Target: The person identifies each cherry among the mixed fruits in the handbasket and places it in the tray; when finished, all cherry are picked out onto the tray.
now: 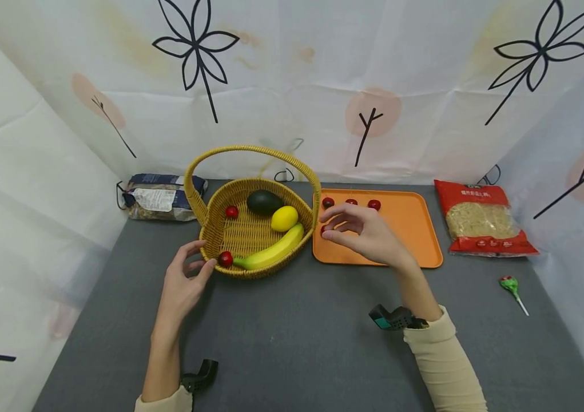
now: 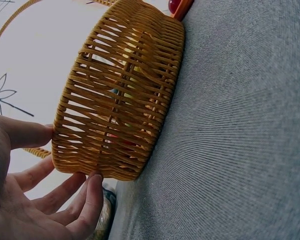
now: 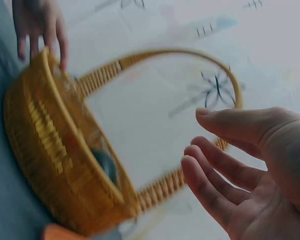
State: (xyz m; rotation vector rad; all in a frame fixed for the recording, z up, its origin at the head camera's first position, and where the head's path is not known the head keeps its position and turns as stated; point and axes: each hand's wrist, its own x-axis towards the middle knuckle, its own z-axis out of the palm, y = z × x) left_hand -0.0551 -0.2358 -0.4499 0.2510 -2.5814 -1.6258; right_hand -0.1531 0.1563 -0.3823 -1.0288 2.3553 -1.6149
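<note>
A yellow wicker basket [image 1: 237,229] with a tall handle contains a dark green avocado [image 1: 264,202], a lemon [image 1: 285,218], a banana [image 1: 273,251] and two red cherries [image 1: 231,212]. My left hand [image 1: 185,286] holds the basket's left end, thumb at the rim and fingertips against the woven wall in the left wrist view. Over the left part of an orange tray [image 1: 410,229], my right hand [image 1: 366,233] hovers with thumb and fingers apart; the right wrist view shows nothing between them. Several cherries [image 1: 373,204] lie on the tray, one partly hidden behind the right fingers.
Behind the basket's left side lies a dark blue and clear food bag [image 1: 160,197]. A red food bag [image 1: 484,220] is right of the tray, with a green-wrapped lollipop [image 1: 512,289] in front of it. Patterned white cloth [image 1: 292,114] encloses the grey table [image 1: 292,343].
</note>
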